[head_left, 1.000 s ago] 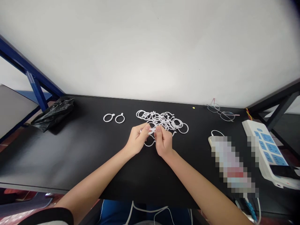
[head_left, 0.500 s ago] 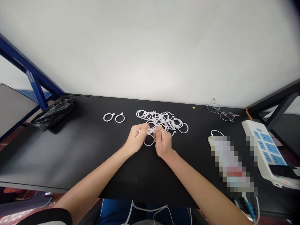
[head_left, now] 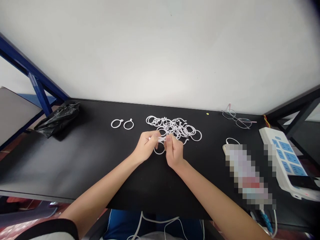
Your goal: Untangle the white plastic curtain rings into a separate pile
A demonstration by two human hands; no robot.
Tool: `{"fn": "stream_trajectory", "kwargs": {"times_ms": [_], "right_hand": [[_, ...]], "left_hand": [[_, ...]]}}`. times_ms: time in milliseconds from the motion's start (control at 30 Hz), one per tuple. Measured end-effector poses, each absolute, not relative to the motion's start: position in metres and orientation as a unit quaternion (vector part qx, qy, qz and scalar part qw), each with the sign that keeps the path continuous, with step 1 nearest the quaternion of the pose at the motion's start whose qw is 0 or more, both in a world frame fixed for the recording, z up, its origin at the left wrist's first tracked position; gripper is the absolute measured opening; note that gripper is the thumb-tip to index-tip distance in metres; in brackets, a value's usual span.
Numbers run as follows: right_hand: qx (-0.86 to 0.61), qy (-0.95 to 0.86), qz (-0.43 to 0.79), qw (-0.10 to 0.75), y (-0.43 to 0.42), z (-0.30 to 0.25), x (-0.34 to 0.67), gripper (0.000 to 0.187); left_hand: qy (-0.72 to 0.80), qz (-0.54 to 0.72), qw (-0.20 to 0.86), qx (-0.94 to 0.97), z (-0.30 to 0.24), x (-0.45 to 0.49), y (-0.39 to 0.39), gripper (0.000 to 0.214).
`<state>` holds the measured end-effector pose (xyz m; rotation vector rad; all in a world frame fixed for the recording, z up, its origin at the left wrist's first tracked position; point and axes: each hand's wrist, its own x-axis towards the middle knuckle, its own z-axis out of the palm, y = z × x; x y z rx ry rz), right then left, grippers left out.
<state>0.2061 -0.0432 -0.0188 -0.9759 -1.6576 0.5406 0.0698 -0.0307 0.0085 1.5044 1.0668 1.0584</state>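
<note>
Both hands meet just in front of a pile of white plastic rings (head_left: 196, 135). My left hand (head_left: 148, 144) is closed, thumb on top, around one side of a white ring (head_left: 161, 138). My right hand (head_left: 174, 149) pinches the other side of that ring between thumb and fingers. Most of the held ring is hidden by the fingers. One loose ring (head_left: 159, 153) lies on the table just below and between the hands. Off to the left, two separate rings, a left one (head_left: 115, 123) and a right one (head_left: 128, 125), each with a small knob, lie side by side.
A black plastic bag (head_left: 58, 118) lies at the far left of the black table (head_left: 75, 150). Eyeglasses (head_left: 235, 117) rest at the back right. A blurred-out phone-like object (head_left: 246, 173) and a white power strip (head_left: 285, 160) with cables are at the right.
Both hands keep their hold on the ring in nearly the same place. The ring between them looks slightly flatter or turned; the camera view has shifted a little.
</note>
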Motion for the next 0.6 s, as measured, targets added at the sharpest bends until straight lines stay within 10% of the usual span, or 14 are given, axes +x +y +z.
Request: {"fn": "stream_trajectory", "kwargs": {"times_ms": [400, 600], "right_hand": [[-0.395, -0.718, 0.222, 0.529, -0.044, -0.014, 0.206, 0.038], [-0.380, -0.801, 0.117, 0.448, -0.045, -0.013, 0.198, 0.039]], "left_hand": [[0.442, 0.455, 0.462, 0.620, 0.014, 0.057, -0.017, 0.042], [0.601, 0.340, 0.162, 0.705, 0.023, 0.017, 0.003, 0.036]]}}
